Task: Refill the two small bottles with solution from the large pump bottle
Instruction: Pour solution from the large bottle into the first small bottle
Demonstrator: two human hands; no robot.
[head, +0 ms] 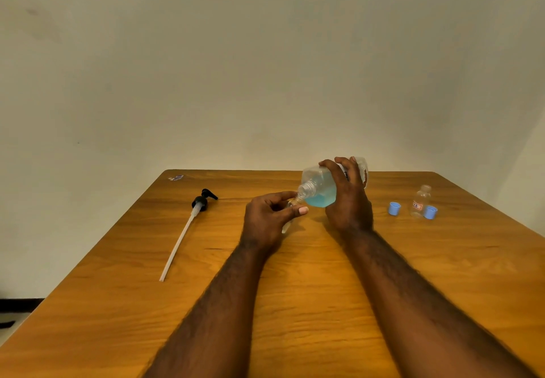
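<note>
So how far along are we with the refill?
Done: pump off, lying on the table; both blue caps off. In hand: right hand tips the large bottle into the small bottle held by the left hand. Left: the second small bottle, standing uncapped and seemingly empty, then recapping.

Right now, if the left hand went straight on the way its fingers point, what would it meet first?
Most likely the large bottle, tilted in the right hand: its neck sits just ahead of the left hand, at the mouth of the small bottle it grips. Depth is hard to judge.
</note>
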